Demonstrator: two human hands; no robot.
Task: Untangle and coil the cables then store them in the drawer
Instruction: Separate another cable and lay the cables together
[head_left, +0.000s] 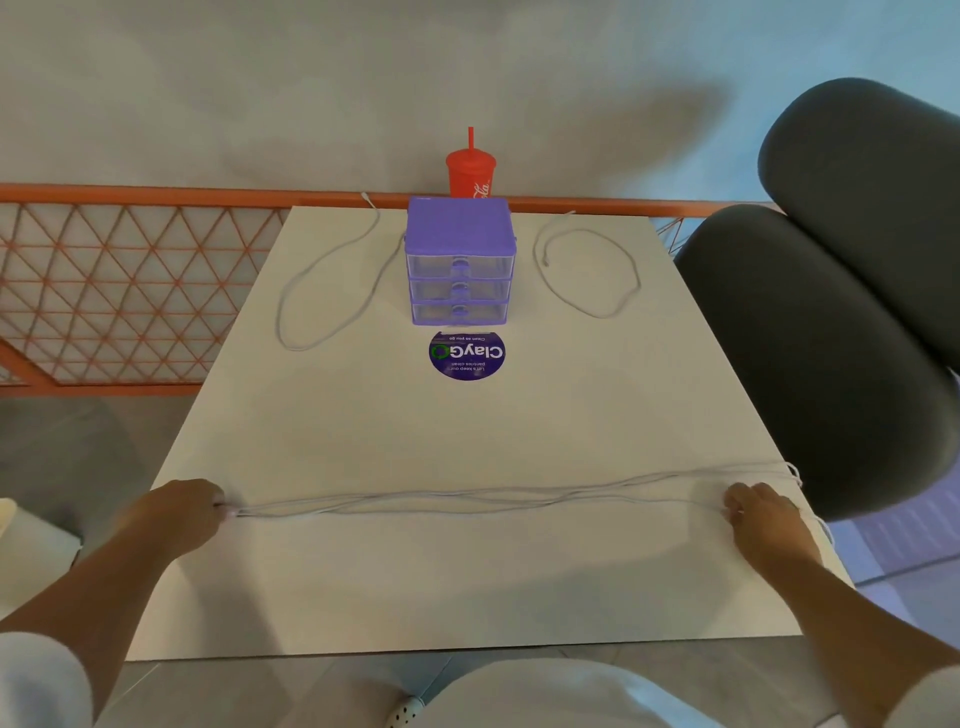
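Near the front edge of the table, a person is stretching a long cable from side to side. The left hand is pinching one end of the bunch, with its fingers curled tight round the strands. The right hand is holding the other end, its fingers curled too. A small loop is sticking out just past that hand at the table's right edge. The cable is lying folded back and forth between the two hands, and its strands are crossing each other a little.

Far back in the middle, a purple drawer box is standing with all three drawers shut. A left cable is lying loose on one side of it and a right cable on the other. A red cup is standing behind the box.

I think the person is pulling this cable straight before coiling it. Doing it well is meaning a gentle pull, so the strands are lying flat and no knot is getting tight. Then one hand should be bringing its end across in even loops, without letting go until the coil is looking neat.
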